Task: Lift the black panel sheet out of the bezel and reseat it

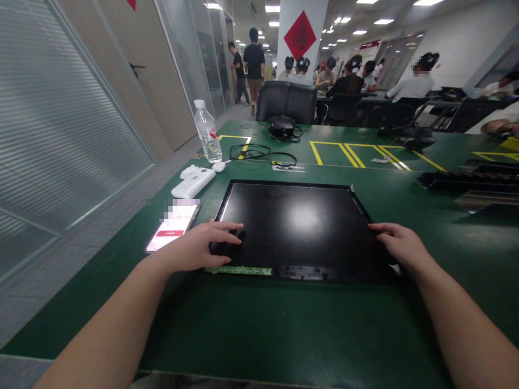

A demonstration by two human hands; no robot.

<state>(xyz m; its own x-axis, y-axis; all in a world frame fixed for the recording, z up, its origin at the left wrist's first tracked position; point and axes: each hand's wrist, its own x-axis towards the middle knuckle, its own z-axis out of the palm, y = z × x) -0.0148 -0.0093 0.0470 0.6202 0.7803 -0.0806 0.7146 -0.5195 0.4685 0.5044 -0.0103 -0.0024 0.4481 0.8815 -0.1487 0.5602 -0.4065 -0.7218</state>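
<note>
A black flat screen panel [267, 227] lies face up on the green table, with a bright glare in its middle. Along its near edge runs a narrow green circuit board [243, 270]. My left hand [211, 243] is over the panel's left edge, fingers spread and reaching onto the black surface. At the right rim my right hand [399, 246] has its fingertips close together on the frame, the other fingers curled and partly hidden. A small pale tab shows by the near right corner, below that hand.
On the left stand a lit phone [172, 229], a white power-bank-like device [193, 183] and a water bottle [207, 132]. Black cables [259, 152] lie beyond the panel. Dark metal strips [466, 181] are at the right. An office chair [287, 101] stands across the table [275, 329].
</note>
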